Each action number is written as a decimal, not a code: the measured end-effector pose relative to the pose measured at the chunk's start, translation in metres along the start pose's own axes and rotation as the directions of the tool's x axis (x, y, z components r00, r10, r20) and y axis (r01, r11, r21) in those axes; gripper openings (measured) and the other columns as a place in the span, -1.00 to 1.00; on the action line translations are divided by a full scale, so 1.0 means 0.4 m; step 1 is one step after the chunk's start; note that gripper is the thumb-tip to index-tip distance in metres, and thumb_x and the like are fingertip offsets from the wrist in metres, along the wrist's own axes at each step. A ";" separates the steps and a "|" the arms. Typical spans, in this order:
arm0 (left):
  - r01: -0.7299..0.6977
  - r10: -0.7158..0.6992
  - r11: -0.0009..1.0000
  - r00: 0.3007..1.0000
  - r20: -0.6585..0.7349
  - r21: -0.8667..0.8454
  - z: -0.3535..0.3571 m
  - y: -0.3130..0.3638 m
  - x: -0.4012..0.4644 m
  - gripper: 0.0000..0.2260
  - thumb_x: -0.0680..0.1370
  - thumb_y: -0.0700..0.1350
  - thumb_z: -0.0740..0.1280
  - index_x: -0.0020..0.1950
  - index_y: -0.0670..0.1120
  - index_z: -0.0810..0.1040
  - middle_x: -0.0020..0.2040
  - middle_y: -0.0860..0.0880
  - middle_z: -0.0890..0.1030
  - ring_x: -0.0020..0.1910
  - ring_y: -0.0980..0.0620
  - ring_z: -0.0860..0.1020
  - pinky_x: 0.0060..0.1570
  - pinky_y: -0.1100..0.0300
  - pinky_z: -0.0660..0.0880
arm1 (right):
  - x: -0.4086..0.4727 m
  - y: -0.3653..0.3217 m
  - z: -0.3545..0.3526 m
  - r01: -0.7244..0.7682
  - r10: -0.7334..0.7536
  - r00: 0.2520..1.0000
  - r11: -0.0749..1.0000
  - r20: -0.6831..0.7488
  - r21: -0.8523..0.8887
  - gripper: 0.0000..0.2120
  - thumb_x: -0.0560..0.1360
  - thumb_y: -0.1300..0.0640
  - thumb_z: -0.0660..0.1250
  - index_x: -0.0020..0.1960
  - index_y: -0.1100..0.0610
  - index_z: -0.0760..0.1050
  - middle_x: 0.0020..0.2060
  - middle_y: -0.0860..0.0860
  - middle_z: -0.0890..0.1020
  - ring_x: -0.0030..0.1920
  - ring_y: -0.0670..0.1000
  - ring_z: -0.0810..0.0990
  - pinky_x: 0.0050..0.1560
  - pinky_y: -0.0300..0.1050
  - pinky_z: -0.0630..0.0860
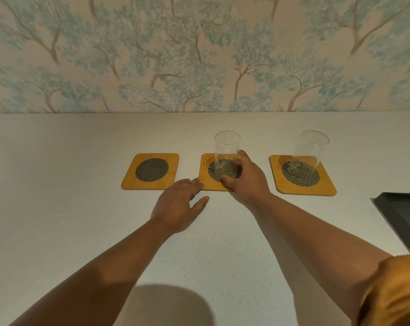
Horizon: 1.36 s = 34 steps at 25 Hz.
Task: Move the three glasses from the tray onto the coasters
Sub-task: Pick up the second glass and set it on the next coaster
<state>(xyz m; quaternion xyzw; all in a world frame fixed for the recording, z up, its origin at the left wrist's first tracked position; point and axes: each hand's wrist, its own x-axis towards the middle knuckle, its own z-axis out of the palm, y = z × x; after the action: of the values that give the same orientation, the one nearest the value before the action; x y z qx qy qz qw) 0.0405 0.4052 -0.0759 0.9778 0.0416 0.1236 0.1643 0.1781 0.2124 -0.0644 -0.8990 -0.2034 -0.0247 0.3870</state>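
Middle glass (227, 151) upright on middle coaster (219, 172), right hand (245, 178) wrapped round its lower part, thumb and fingers clamped on it. Right glass (309, 152) upright on right coaster (304, 175), untouched. Left coaster (151, 171) bare. Third glass not in view. Left hand (179, 203) flat on table (58, 184), fingers spread loose, fingertips touching middle coaster's near-left edge. Tray (403, 217) at right edge, only a dark corner visible. Tree-print wallpaper (199, 55) behind.

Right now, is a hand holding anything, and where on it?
The right hand grips the middle glass low around its base, on the middle coaster. The left hand holds nothing; its fingertips touch that coaster's edge.
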 end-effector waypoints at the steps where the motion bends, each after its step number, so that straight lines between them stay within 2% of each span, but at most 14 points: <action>1: 0.005 -0.005 1.000 1.000 0.002 -0.001 -0.002 0.000 -0.002 -0.45 0.57 0.37 0.13 0.46 0.14 0.46 0.50 0.16 0.41 0.49 0.09 0.33 0.39 0.05 0.25 | -0.001 0.000 0.002 0.007 -0.007 1.000 1.000 -0.006 -0.002 -0.04 0.34 -0.24 0.49 0.59 0.09 0.18 0.35 -0.04 0.59 0.30 0.08 0.55 0.25 0.11 0.52; 5: 0.009 -0.009 1.000 1.000 0.004 0.004 0.002 0.000 -0.006 -0.46 0.58 0.37 0.14 0.47 0.14 0.45 0.50 0.16 0.40 0.50 0.09 0.32 0.39 0.07 0.23 | -0.004 0.005 0.007 0.023 -0.023 0.999 1.000 -0.036 0.001 -0.12 0.35 -0.26 0.48 0.53 0.06 0.26 0.33 -0.03 0.61 0.26 0.08 0.59 0.18 0.05 0.55; 11: 0.020 -0.020 1.000 1.000 0.012 0.006 0.001 0.005 -0.002 -0.44 0.58 0.38 0.12 0.48 0.15 0.43 0.51 0.16 0.40 0.50 0.09 0.32 0.41 0.04 0.24 | -0.003 0.007 0.011 0.057 -0.058 0.995 0.998 -0.080 -0.018 -0.28 0.33 -0.28 0.45 0.37 0.03 0.38 0.25 -0.02 0.66 0.16 0.08 0.63 0.02 -0.08 0.49; 21: 0.016 -0.016 1.000 1.000 0.010 -0.006 -0.004 0.007 -0.003 -0.45 0.58 0.36 0.14 0.48 0.13 0.44 0.50 0.15 0.41 0.50 0.09 0.32 0.41 0.05 0.24 | -0.001 0.007 0.014 0.049 -0.051 0.995 0.998 -0.085 -0.026 -0.29 0.33 -0.31 0.44 0.35 0.02 0.38 0.25 -0.03 0.66 0.16 0.08 0.63 0.01 -0.09 0.48; 29: 0.006 -0.006 1.000 1.000 0.016 -0.008 -0.009 0.011 -0.005 -0.47 0.59 0.34 0.16 0.48 0.12 0.44 0.50 0.14 0.41 0.50 0.08 0.32 0.43 0.00 0.30 | 0.003 0.004 0.008 0.027 -0.028 0.998 1.000 -0.059 -0.014 -0.14 0.26 -0.36 0.43 0.42 0.05 0.32 0.24 -0.04 0.63 0.17 0.06 0.61 0.10 0.05 0.60; 31: 0.001 -0.001 1.000 1.000 0.015 -0.010 -0.009 0.011 -0.005 -0.47 0.59 0.33 0.16 0.48 0.12 0.44 0.50 0.13 0.42 0.49 0.08 0.33 0.43 0.01 0.29 | 0.000 0.004 0.008 0.012 -0.012 0.998 1.000 -0.059 0.007 -0.07 0.28 -0.33 0.46 0.50 0.08 0.27 0.28 -0.04 0.60 0.23 0.04 0.58 0.16 0.07 0.58; 34: -0.009 0.009 1.000 1.000 0.006 -0.017 -0.013 0.013 -0.005 -0.46 0.58 0.34 0.17 0.48 0.11 0.45 0.49 0.13 0.43 0.47 0.08 0.35 0.40 0.05 0.29 | -0.018 0.004 -0.001 -0.039 0.044 0.995 0.997 -0.086 0.066 0.00 0.34 -0.24 0.50 0.61 0.08 0.15 0.41 -0.02 0.52 0.36 0.04 0.48 0.26 -0.02 0.47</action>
<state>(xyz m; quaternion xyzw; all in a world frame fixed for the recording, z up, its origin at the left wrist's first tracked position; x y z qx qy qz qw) 0.0376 0.4018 -0.0700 0.9769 0.0357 0.1218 0.1719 0.1722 0.2087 -0.0666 -0.8883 -0.1683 -0.0492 0.4244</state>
